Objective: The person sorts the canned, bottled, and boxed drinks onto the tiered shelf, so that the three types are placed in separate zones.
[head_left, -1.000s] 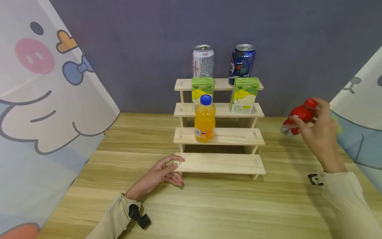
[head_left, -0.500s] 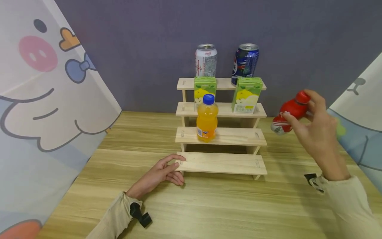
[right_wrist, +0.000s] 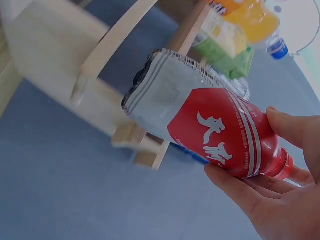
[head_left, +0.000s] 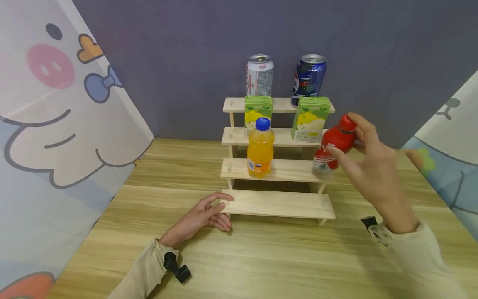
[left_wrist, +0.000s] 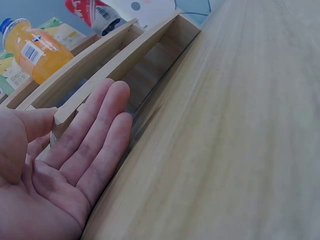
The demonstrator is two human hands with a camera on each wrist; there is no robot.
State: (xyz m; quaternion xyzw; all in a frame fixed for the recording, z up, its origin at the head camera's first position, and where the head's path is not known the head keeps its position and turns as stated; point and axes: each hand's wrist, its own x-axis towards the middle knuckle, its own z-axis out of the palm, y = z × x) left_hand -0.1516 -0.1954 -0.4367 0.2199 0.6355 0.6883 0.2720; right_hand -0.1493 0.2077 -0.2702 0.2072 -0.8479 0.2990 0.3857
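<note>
A wooden stepped display stand (head_left: 278, 203) stands mid-table. My left hand (head_left: 207, 212) pinches the left end of its lowest step between thumb and index finger; the other fingers (left_wrist: 102, 140) extend loosely in front. My right hand (head_left: 373, 166) holds a red drink bottle (head_left: 337, 139) near its cap, tilted with its base to the lower left. The bottle's base is over the right end of the second step from the bottom; contact cannot be told. On that step's left part stands an orange soda bottle (head_left: 260, 149) with a blue cap.
Green juice cartons (head_left: 310, 120) stand on the third step, the left one partly behind the orange bottle. A white can (head_left: 259, 77) and a dark blue can (head_left: 309, 79) occupy the top step. Behind is a grey wall (head_left: 186, 62); printed cloths (head_left: 74, 116) hang at both sides.
My right hand has carried the red bottle leftward, from beside the stand to its right end. The left hand keeps its place on the lowest step. The head view has shifted slightly.
</note>
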